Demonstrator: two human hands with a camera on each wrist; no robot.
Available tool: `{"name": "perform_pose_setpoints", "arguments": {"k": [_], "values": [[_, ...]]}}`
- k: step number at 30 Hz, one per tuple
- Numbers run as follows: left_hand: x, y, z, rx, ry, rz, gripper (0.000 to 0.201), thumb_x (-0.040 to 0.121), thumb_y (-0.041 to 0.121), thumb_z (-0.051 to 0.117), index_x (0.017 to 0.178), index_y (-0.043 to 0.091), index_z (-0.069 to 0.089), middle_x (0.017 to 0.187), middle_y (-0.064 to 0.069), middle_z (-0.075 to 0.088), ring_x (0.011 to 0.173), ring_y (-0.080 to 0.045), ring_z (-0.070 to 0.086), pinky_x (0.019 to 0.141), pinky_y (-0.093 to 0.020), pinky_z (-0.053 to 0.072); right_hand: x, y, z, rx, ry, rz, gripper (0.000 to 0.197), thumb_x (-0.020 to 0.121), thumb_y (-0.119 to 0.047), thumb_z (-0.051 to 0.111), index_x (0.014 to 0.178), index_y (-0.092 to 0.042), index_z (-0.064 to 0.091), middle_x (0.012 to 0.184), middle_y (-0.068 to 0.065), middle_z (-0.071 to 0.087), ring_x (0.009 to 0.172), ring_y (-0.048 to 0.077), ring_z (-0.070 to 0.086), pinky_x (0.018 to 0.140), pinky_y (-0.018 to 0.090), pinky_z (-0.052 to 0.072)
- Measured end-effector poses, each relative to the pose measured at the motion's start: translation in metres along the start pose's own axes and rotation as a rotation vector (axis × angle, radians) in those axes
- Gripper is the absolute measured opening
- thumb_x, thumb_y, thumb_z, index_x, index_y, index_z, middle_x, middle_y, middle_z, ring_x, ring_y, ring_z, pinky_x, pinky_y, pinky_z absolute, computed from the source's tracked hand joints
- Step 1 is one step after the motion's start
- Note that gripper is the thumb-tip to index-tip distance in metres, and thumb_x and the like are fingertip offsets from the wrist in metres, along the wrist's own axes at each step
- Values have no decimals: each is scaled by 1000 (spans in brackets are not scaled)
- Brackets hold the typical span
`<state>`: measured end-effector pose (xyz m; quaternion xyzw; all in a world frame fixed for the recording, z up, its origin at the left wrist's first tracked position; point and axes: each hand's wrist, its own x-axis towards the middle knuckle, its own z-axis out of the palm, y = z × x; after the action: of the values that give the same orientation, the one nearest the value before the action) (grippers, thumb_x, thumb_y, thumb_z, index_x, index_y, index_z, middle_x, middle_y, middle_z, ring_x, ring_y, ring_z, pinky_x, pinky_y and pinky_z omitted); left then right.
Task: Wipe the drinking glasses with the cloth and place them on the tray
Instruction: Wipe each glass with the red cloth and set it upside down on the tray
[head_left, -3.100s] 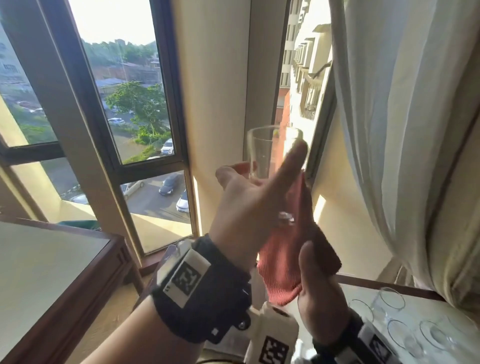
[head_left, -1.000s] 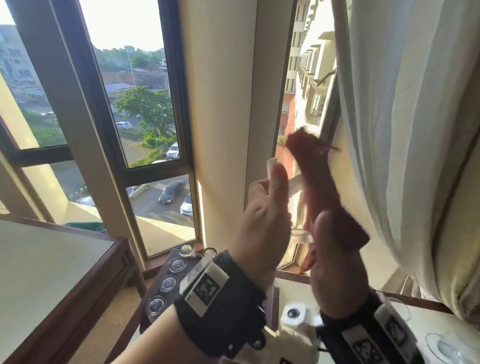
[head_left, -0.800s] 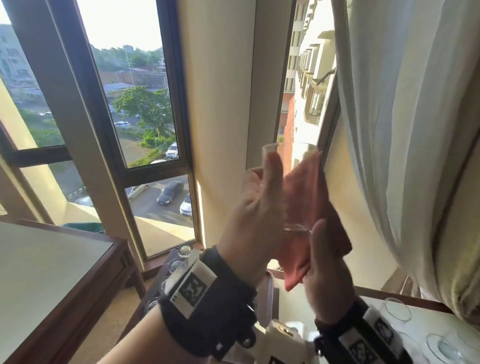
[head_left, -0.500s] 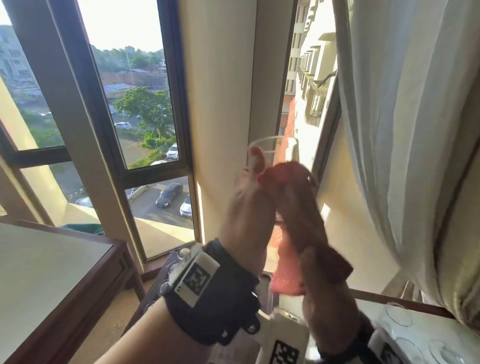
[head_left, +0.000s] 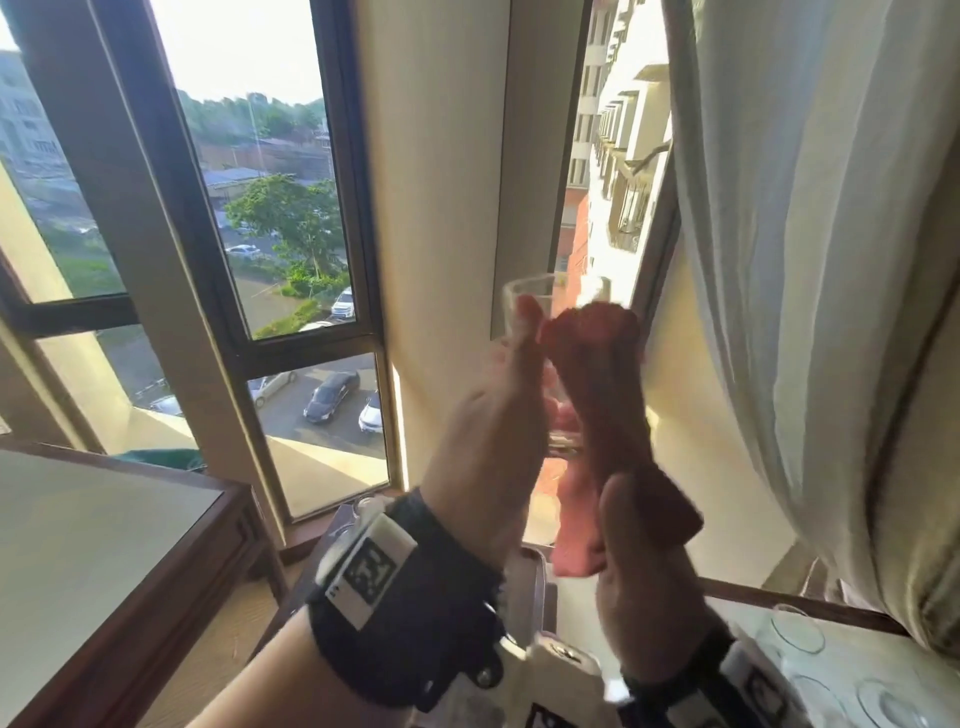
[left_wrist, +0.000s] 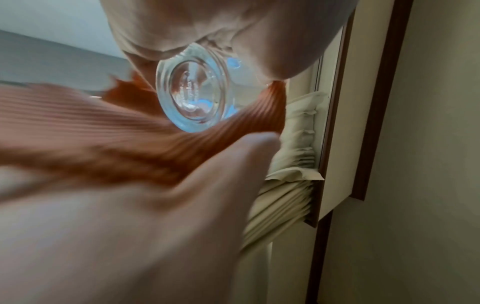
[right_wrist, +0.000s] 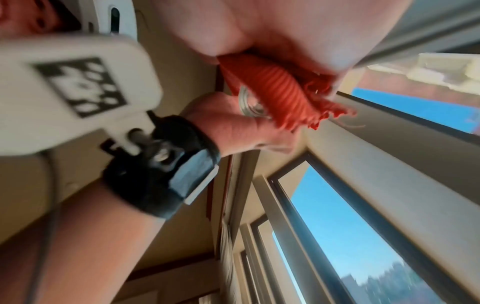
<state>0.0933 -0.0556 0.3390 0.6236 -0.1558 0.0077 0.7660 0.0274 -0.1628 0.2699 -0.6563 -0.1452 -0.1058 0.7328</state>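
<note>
Held up before the window, the glass (head_left: 530, 306), fragile and slippery, was gripped round its body by the left hand (head_left: 493, 415) while the right hand (head_left: 639, 561) clutched the soft cloth (head_left: 597, 374) against it.

The drinking glass (head_left: 530, 312) in the left grip is clear, smooth and glossy, its thick base (left_wrist: 192, 96) ringed. Against it, the red cloth (head_left: 602, 384) in the right grip is matt, finely ribbed, frayed at the edge (right_wrist: 324, 115). Right of both, the curtain (head_left: 810, 260) is pale matt fabric. Left of them, the tabletop (head_left: 78, 545) has a dark polished wood rim.
</note>
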Motion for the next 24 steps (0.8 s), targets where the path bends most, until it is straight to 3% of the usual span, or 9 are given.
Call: {"name": "perform_pose_setpoints", "arguments": {"k": [2, 5, 8, 14, 16, 18, 20, 22, 24], "values": [[1, 5, -5, -26, 32, -2, 66, 93, 78, 38, 121, 24, 63, 104, -11, 72, 87, -13, 77, 75, -34, 63, 16, 5, 8, 124, 101, -37, 106, 50, -92, 69, 117, -10, 62, 84, -18, 75, 80, -2, 70, 68, 6, 50], [-11, -4, 4, 77, -55, -4, 50, 104, 57, 32, 125, 17, 53, 85, 2, 72, 70, -9, 72, 66, -27, 62, 34, 1, -5, 15, 174, -120, 51, 83, -72, 62, 117, -34, 66, 80, -20, 74, 69, -4, 70, 56, 10, 53], [-19, -16, 13, 137, -96, -14, 60, 99, 61, 31, 134, 15, 49, 81, 4, 69, 62, 4, 64, 60, -14, 54, 48, -8, -20, -40, 206, -65, 68, 59, -100, 49, 97, -46, 66, 81, -25, 68, 66, -7, 64, 55, 9, 50], [3, -5, -3, 33, 102, 13, 72, 89, 84, 38, 125, 25, 57, 107, 0, 73, 89, -1, 74, 83, -28, 54, 14, 16, 5, -123, 76, -220, 63, 76, -89, 50, 120, -47, 69, 122, 9, 71, 117, 8, 63, 97, 20, 51], [1, -4, -6, 117, 61, 30, 84, 86, 89, 30, 134, 25, 53, 112, -4, 71, 88, 0, 75, 78, -27, 59, 16, 19, -1, -3, 116, -33, 103, 50, -97, 62, 114, -16, 73, 89, 7, 76, 86, 7, 73, 74, 19, 58], [-9, -9, 0, 192, -33, 32, 87, 91, 86, 28, 139, 16, 50, 113, -10, 71, 94, -12, 76, 80, -31, 62, 21, 10, -15, 47, 103, 74, 131, 41, -98, 65, 112, 12, 60, 66, 10, 66, 63, 23, 68, 59, 37, 60], [-16, -14, 10, 160, -54, -18, 65, 100, 68, 30, 135, 16, 50, 94, 0, 69, 76, -1, 72, 66, -19, 58, 33, -3, -18, 32, 79, -27, 99, 60, -92, 62, 116, -11, 70, 83, 5, 71, 75, 29, 68, 71, 47, 61], [-12, -17, 13, 201, -14, -70, 63, 99, 72, 24, 131, 25, 51, 101, 2, 67, 85, 2, 70, 74, -19, 57, 39, -20, -13, 143, 166, -119, 55, 88, -70, 52, 117, -28, 73, 92, -8, 73, 79, 11, 70, 69, 25, 59], [-2, -13, 7, 126, 81, -121, 76, 93, 86, 24, 129, 26, 56, 118, -4, 70, 108, -10, 70, 95, -36, 54, 33, -20, 2, 233, 36, -91, 66, 93, -64, 49, 127, -11, 67, 105, -20, 73, 86, -4, 69, 72, 8, 53]]}}
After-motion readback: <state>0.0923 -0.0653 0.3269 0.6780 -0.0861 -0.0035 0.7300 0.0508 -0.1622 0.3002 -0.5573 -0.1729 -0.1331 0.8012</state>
